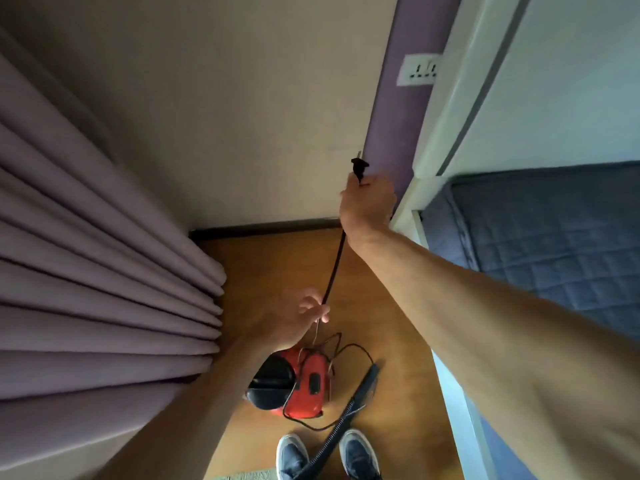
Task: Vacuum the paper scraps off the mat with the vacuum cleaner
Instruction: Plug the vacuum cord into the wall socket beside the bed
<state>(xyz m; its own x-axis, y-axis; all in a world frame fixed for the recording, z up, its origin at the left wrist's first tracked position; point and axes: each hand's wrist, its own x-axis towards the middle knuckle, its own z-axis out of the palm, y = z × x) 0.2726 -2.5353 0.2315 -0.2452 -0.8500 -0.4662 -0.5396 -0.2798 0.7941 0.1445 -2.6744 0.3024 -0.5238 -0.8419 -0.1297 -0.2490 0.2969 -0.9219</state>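
A red and black vacuum cleaner (294, 386) lies on the wooden floor in front of my shoes. Its black hose (349, 410) runs back between my feet. My right hand (367, 206) is raised toward the wall and grips the black power cord just below its plug (359, 166), prongs pointing up. The cord (334, 268) hangs down to my left hand (304, 320), whose fingers curl loosely around it above the vacuum. More cord lies looped on the floor beside the vacuum. A corner of the mat (242, 476) shows at the bottom edge; no scraps are visible.
A white wall socket (419, 69) sits on the purple wall strip, well above the plug. Mauve curtains (86, 254) fill the left side. A bed with a blue quilted cover (554, 237) and white frame stands on the right. My shoes (356, 455) are at the bottom.
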